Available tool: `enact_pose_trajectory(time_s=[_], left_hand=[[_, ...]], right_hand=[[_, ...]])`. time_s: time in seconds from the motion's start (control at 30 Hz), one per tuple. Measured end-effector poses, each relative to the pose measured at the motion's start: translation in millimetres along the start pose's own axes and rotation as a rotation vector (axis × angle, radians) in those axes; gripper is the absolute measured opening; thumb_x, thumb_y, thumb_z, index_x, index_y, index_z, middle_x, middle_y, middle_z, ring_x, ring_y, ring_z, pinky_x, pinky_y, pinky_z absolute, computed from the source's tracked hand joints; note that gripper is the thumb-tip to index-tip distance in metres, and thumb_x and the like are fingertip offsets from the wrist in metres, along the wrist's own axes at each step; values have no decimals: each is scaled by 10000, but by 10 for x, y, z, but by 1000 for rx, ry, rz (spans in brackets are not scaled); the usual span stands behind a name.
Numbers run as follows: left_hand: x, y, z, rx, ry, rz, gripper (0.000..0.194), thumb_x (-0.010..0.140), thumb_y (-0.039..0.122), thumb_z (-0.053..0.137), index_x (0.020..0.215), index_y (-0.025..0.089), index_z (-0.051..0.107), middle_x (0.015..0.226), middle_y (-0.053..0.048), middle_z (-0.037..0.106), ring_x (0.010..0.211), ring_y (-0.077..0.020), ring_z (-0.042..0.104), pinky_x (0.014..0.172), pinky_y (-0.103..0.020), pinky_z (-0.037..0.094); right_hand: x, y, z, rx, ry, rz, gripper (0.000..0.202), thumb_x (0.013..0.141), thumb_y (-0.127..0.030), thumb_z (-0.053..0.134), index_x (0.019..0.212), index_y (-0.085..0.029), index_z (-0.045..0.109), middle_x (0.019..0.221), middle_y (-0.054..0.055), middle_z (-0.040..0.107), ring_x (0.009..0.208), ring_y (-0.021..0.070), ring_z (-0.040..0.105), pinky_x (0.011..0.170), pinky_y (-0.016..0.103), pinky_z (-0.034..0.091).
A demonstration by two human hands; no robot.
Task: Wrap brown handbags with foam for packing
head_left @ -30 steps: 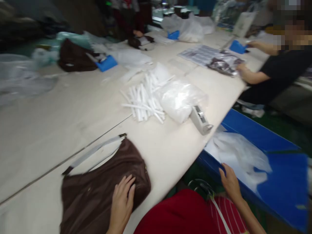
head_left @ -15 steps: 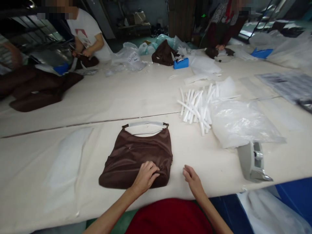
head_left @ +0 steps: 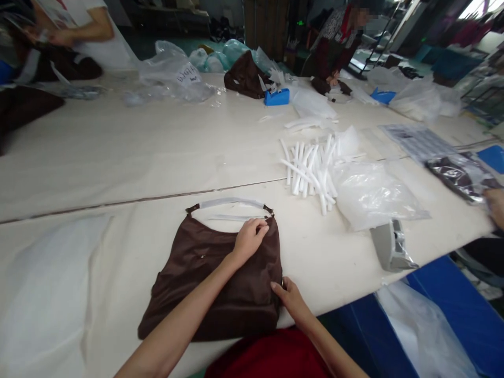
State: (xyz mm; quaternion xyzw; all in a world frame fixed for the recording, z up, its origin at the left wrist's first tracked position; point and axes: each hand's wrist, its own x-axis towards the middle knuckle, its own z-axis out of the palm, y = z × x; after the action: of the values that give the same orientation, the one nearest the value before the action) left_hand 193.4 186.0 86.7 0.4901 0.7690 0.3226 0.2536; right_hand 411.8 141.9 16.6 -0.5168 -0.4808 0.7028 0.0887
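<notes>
A dark brown handbag point(head_left: 224, 283) lies flat on the table in front of me. Its handle point(head_left: 232, 201) is wrapped in white padding and points away from me. My left hand point(head_left: 252, 239) reaches across the bag, fingers curled and closed at the upper right corner, close to the handle's right end. On the bag's right side edge, my right hand point(head_left: 291, 299) is closed with the thumb on top; its other fingers are partly hidden by the edge.
White foam tubes point(head_left: 311, 170) are piled beyond the bag to the right, beside clear plastic bags point(head_left: 374, 194). A grey tape dispenser point(head_left: 394, 247) stands at the table's right edge. Across the table, co-workers handle brown bags near a blue tape dispenser point(head_left: 276, 97). Someone's hand point(head_left: 495, 206) shows far right.
My left hand has moved from the bag's lower right part up to its upper right corner. My right hand has come from the bare tabletop onto the bag's side edge. The view has shifted right.
</notes>
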Motion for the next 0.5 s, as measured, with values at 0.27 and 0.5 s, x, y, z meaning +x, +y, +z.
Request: enact_pose_trajectory(time_s=[0.27, 0.5], left_hand=[[705, 57, 625, 182, 31, -282, 327, 804, 389, 660, 938, 92, 632, 1002, -221, 697, 1120, -356, 531, 996, -526, 280], [541, -2, 649, 67, 152, -330, 119, 852, 282, 531, 786, 207, 595, 846, -74, 689, 938, -265, 599, 884, -405, 378]], right_hand=[[-69, 56, 104, -62, -71, -105, 436, 791, -574, 614, 953, -170, 604, 978, 80, 703, 955, 247, 629, 874, 370, 489], [-92, -88, -266, -294, -386, -128, 461, 849, -611, 537, 887, -168, 656, 819, 49, 690, 797, 210, 623, 769, 346, 498]])
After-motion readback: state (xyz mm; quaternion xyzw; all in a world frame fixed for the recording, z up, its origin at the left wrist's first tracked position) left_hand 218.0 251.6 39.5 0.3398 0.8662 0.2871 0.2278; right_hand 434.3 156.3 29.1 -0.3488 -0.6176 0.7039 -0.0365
